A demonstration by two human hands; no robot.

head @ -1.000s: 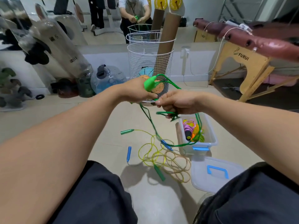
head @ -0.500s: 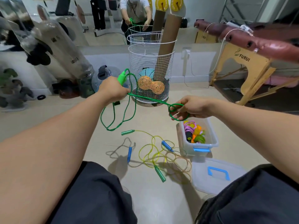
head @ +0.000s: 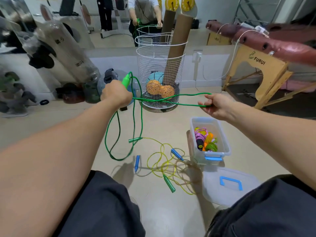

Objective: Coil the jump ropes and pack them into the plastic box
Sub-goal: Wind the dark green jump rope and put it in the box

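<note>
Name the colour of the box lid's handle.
Blue, on the lid's handle, seen in the head view.

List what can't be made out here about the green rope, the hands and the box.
- Head view: the left hand covers most of the green rope's handles; how many it grips is hidden.
- Right hand: its fingers curl away, hiding the grip.
- Plastic box: packed ropes tangle; count unclear.
- Lid: legs cut off its near edge.
</note>
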